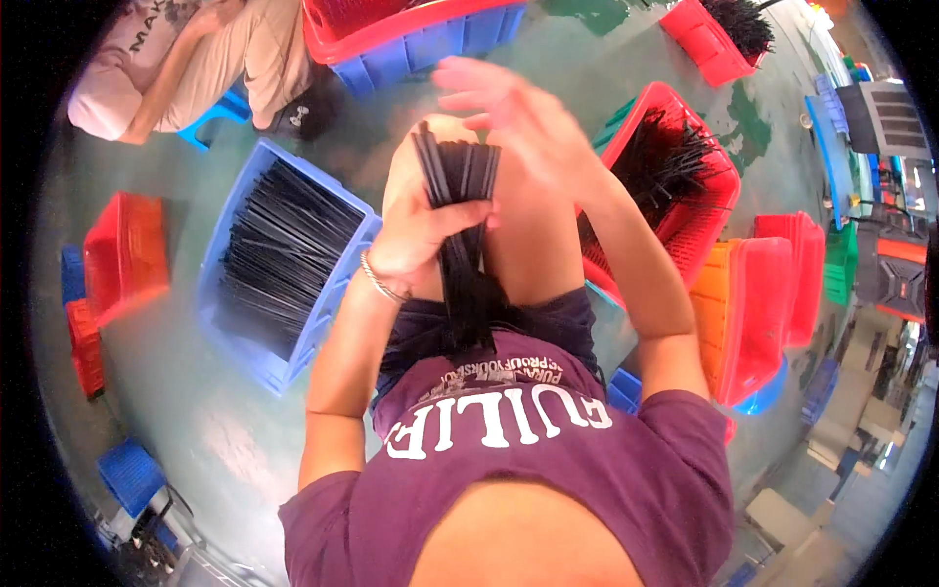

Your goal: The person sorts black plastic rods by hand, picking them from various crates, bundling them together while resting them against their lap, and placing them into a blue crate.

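A bundle of long, thin black strips stands over my lap, its far ends spread a little. My left hand is closed round it, the thumb lying across the front. Beyond the bundle's far end, my right hand is raised and smeared by motion. Its fingers look stretched out and apart, with nothing seen in them. The lower ends of the strips reach down to my shirt. I cannot tell what the strips are exactly.
On my left stands a blue crate full of similar black strips. A red basket on my right holds more, lying loosely. Other red crates and an orange crate stand around. A seated person is at the far left.
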Available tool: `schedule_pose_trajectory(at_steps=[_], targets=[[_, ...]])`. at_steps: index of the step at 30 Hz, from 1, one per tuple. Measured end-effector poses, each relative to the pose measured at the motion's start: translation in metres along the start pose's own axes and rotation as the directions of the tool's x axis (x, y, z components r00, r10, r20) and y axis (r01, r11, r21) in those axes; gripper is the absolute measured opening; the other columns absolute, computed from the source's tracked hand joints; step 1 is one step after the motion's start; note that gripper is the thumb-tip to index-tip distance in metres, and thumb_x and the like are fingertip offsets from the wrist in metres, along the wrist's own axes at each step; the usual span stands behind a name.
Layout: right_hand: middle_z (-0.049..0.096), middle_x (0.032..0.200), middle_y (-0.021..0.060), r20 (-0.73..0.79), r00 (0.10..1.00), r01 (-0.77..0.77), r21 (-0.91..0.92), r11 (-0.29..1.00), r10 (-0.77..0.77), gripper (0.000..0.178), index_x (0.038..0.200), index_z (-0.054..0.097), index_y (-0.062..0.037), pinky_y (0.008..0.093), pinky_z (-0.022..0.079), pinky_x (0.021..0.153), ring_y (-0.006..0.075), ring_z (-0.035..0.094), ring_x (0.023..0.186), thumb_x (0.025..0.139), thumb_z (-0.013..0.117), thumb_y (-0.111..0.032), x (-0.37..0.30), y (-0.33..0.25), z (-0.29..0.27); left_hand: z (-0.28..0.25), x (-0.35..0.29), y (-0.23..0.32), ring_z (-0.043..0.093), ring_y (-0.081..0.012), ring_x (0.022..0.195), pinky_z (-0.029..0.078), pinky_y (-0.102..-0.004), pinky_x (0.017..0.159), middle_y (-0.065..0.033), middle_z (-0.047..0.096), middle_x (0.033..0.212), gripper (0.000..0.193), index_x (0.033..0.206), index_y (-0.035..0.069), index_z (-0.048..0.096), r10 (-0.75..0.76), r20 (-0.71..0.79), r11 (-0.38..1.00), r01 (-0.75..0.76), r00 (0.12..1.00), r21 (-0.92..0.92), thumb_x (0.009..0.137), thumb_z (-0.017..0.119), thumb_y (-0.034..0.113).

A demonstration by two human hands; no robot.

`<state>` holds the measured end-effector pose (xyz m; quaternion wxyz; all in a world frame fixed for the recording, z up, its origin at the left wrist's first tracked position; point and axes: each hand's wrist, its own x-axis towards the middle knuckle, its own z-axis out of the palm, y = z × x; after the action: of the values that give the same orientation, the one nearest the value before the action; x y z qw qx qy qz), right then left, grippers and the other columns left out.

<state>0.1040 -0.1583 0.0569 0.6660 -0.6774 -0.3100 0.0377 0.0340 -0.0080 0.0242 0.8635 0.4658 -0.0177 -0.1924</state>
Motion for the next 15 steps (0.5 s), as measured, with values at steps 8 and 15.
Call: schedule_pose_trajectory(at_steps=[8, 15], targets=[[0.052, 0.079, 0.0057, -0.091, 0.93, -0.335, 0.193, 0.922, 0.356, 0.014, 0.08, 0.058, 0.0072, 0.0213, 0.048, 0.053, 0.0142, 0.059, 0.065, 0.083, 0.064, -0.005, -0.042, 0.017, 0.019, -0.008, -0.003, 0.012, 0.059, -0.0163, 0.075, 0.049, -0.0274, 0.07, -0.005, 0.059, 0.085, 0.034, 0.105, 0.003, 0.054, -0.078, -0.089, 0.996, 0.081, 0.993, 0.029, 0.074, 0.063, -0.007], [0.046, 0.065, -0.0002, -0.168, 0.977, -0.179, -0.328, 0.928, 0.129, 0.017, 0.086, 0.052, -0.0016, 0.0198, 0.04, 0.047, 0.0096, 0.052, 0.054, 0.093, 0.05, -0.016, -0.037, 0.017, 0.009, -0.005, -0.004, 0.026, 0.059, -0.0152, 0.074, 0.049, -0.0273, 0.068, -0.004, 0.06, 0.084, 0.026, 0.097, 0.001, 0.059, -0.136, -0.178, 0.991, 0.137, 0.975, -0.006, 0.073, 0.068, -0.003]])
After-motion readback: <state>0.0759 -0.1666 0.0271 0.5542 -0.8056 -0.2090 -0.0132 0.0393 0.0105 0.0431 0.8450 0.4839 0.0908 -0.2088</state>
